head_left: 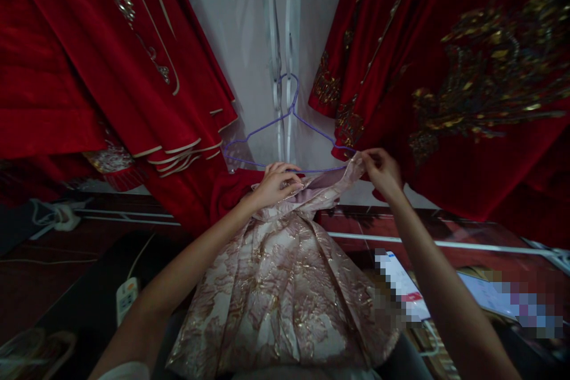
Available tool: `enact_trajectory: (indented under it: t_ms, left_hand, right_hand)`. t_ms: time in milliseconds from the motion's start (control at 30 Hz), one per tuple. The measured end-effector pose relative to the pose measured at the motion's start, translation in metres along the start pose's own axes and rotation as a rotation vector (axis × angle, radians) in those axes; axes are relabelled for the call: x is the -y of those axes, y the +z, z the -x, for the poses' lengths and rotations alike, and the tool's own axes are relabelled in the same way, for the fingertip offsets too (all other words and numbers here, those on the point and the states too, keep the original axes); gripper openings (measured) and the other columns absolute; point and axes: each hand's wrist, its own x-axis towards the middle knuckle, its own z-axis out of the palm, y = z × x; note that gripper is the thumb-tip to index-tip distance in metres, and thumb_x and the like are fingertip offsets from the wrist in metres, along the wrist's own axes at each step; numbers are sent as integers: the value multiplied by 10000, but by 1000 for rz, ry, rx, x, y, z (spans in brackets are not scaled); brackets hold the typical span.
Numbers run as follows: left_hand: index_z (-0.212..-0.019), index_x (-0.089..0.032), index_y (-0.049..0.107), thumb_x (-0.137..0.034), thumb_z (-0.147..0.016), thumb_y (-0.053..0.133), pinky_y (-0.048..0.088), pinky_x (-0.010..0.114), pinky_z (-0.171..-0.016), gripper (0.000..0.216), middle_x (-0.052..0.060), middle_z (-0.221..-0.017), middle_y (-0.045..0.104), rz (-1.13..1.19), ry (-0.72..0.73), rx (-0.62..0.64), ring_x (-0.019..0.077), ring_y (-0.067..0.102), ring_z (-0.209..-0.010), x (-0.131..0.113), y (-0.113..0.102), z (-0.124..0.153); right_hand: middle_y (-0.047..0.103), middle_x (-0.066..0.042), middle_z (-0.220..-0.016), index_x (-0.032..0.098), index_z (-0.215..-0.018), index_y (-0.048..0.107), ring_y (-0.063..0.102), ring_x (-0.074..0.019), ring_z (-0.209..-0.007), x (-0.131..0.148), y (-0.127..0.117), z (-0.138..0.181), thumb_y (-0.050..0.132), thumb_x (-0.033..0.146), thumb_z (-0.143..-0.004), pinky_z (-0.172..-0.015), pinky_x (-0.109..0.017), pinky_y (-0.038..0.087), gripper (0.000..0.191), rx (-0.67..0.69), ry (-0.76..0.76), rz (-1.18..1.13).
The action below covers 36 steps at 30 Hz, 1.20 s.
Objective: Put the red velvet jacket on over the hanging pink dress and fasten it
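Note:
A pale pink brocade garment (285, 285) with a gold floral pattern hangs down in front of me. My left hand (276, 183) is closed on its top edge, right at the bottom bar of a thin purple wire hanger (289, 130). My right hand (380, 169) pinches the garment's upper right corner by the hanger's right end. The hanger's hook sits up against white straps on a pale plastic sheet (249, 41).
Red velvet robes with gold embroidery hang at the left (89, 71) and right (467, 83). A glass-topped red table (445, 231) holds papers at the right. A white power strip (126, 298) and cables lie lower left.

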Motion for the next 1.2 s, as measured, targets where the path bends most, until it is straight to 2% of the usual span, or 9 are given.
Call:
enact_trajectory:
  t_ms: [167,300,367,433,500,633,767,933,1200]
  left_hand:
    - [-890,-247,664,-408,-861,549,332,437,-992,200,19,-1157,646,137,-6,-2,185,539,-1083,3,-1,-8]
    - [-889,-235,662,-374,-872,543,364,420,-991,183,31,-1123,661,250,43,37,162,571,-1058,1,-2,-13]
    - [-878,-223,664,-369,-876,537,386,396,-978,193,43,-1091,664,289,51,10,156,579,-1042,1,-4,-15]
    - [-866,-207,664,-383,-874,532,414,360,-945,221,55,-1037,662,299,15,-97,157,580,-1018,6,-10,-16]
    - [-865,-193,658,-406,-867,529,438,322,-892,250,54,-964,656,265,-86,-276,159,583,-961,20,-20,-15]
    - [-854,-177,636,-428,-850,525,445,283,-807,274,34,-829,633,128,-370,-634,158,570,-829,70,-46,3]
    - [-865,-176,601,-406,-844,513,434,273,-815,248,27,-844,619,84,-515,-846,154,567,-819,112,-60,37]
    - [-797,-168,587,-343,-799,556,439,261,-754,179,12,-753,607,212,-669,-842,145,561,-738,127,-59,59]
    - [-794,-164,584,-305,-796,557,442,278,-797,144,21,-779,611,248,-684,-851,148,571,-771,131,-55,58]
  right_hand:
    - [677,-73,-848,212,-907,622,608,-209,-726,25,15,-19,473,524,-851,-695,-336,481,351,-166,-60,58]
    - [668,-67,-876,219,-922,594,609,-208,-766,52,29,-27,444,525,-877,-699,-317,461,343,-50,-167,48]
    - [658,-64,-857,229,-943,572,606,-209,-749,65,36,-27,420,524,-893,-701,-316,445,336,17,-218,85]
    - [650,-57,-828,234,-940,556,597,-204,-720,73,40,-25,403,536,-899,-705,-318,433,341,58,-242,122]
    - [645,-44,-803,234,-910,549,590,-195,-706,74,41,-25,397,553,-897,-715,-316,428,353,63,-239,128]
    - [638,-20,-760,227,-853,551,581,-177,-686,69,36,-28,417,574,-882,-714,-301,423,373,6,-208,101]
    - [627,-22,-729,223,-834,559,555,-161,-641,68,33,-31,429,597,-864,-639,-274,414,396,7,-214,40]
    - [622,-18,-721,221,-824,565,547,-152,-626,69,34,-32,449,598,-853,-611,-272,403,395,8,-209,25]
    - [639,-27,-768,216,-841,571,569,-164,-676,64,36,-35,447,602,-852,-613,-267,404,405,17,-212,27]
